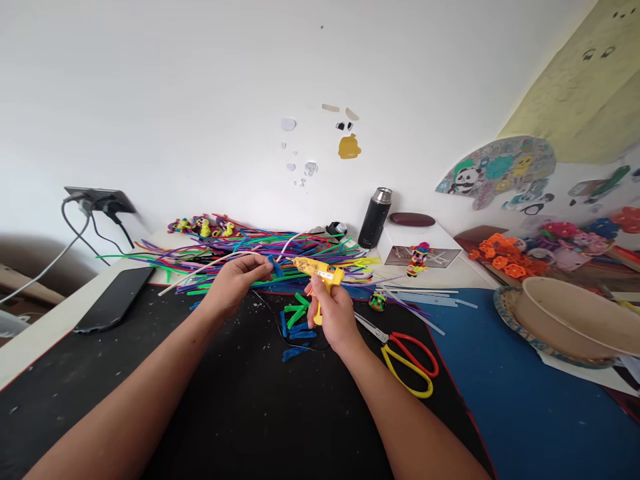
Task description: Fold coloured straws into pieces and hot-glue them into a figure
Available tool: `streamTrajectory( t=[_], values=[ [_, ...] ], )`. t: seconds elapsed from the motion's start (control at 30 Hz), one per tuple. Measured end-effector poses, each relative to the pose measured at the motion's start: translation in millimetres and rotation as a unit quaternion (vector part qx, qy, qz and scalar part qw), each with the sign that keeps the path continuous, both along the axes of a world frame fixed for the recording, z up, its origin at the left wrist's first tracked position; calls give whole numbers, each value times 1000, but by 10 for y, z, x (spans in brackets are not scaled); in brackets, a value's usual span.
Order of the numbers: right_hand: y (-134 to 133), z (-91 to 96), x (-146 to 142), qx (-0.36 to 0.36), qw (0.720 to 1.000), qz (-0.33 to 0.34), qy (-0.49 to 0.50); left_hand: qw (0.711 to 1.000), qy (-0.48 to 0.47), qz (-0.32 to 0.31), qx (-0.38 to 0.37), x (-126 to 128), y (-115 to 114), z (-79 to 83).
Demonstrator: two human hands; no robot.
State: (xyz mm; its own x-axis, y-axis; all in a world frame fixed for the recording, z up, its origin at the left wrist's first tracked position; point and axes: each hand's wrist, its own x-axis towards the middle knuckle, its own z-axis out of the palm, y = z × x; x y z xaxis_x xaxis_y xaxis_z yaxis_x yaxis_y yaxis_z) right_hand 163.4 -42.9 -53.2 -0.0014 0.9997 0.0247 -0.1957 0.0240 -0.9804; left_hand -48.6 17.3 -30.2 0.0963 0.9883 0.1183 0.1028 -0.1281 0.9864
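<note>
Left hand (237, 280) fingers pinch a blue strip (276, 268); right hand (337, 315) fingers grip a glue gun (319, 270). With the nozzle (297, 263) so near, a slip could burn the left hand.

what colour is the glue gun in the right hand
The glue gun is mostly yellow, with a white label, best seen in the head view.

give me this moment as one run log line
left hand: pinching short blue fuzzy strip | right hand: gripping yellow plastic glue gun, aimed toward strip | black mat: green fuzzy pieces, red-yellow-handled metal scissors
</note>
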Motion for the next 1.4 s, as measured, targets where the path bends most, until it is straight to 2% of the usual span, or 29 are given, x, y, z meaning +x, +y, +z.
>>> streamTrajectory(
  t=[0.2, 0.33, 0.57, 0.8, 1.1, 1.4],
  values=[
    [-44, 57, -28, -7, 1000, 8, -22, 1000, -8, 7, 0, -3, -7, 1],
    [-24, 22, -23, -1, 1000, 0, -17, 999, -36, 11, -7, 44, -40, 58],
    [31, -41, -52, -23, 998, -18, 54, 989, -107, -61, -77, 189, -161, 104],
    [4, -33, -101, -38, 996, 11, 80, 985, -123, -96, -77, 300, -253, 66],
    [-11, 27, -89, -54, 992, 16, 113, 983, -109, -119, -89, 365, -298, 54],
    [-1, 1, -78, -46, 998, 14, 52, 988, -73, -107, -88, 355, -304, 126]
  ],
)
